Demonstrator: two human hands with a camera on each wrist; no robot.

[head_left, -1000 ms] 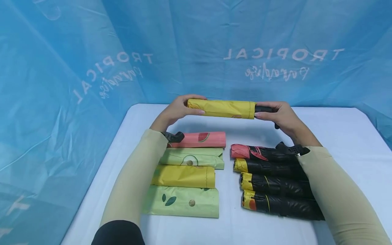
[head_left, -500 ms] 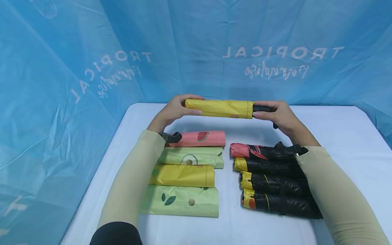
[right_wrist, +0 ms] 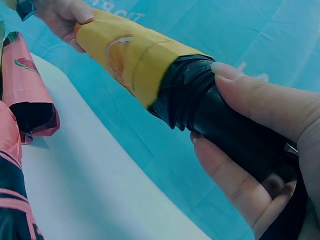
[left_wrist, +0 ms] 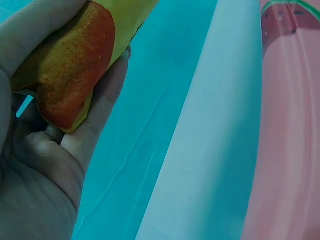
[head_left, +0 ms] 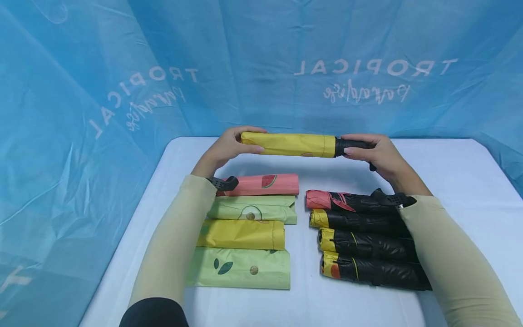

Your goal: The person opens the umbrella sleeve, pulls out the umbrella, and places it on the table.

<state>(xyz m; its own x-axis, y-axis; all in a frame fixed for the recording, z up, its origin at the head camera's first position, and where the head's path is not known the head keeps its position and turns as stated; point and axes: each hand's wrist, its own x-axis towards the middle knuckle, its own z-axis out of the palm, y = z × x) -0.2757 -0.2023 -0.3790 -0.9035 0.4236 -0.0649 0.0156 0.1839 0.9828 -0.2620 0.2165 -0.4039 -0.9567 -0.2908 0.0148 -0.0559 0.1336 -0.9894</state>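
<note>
Held level above the back of the table is a folded umbrella (head_left: 340,146), most of it inside a yellow fabric sleeve (head_left: 292,145) with a fruit print. My left hand (head_left: 226,149) grips the sleeve's closed left end between thumb and fingers; in the left wrist view a red-orange patch of the print (left_wrist: 80,65) shows there. With my right hand (head_left: 382,156) I hold the black handle (right_wrist: 240,132), thumb on one side and fingers on the other. Between sleeve and handle, gathered black cloth (right_wrist: 172,92) is visible in the right wrist view. The sleeve hides the rest.
On the white table (head_left: 304,309), a column of flat sleeves lies at left: pink (head_left: 261,184), green (head_left: 255,210), yellow (head_left: 245,234) and green (head_left: 243,268). Several folded black umbrellas (head_left: 367,245) lie at right, partly under my right forearm. A blue sheet (head_left: 261,68) hangs behind.
My right hand has drawn the handle slightly right while my left hand and the sleeve have shifted left. A band of black cloth now shows at the sleeve's mouth.
</note>
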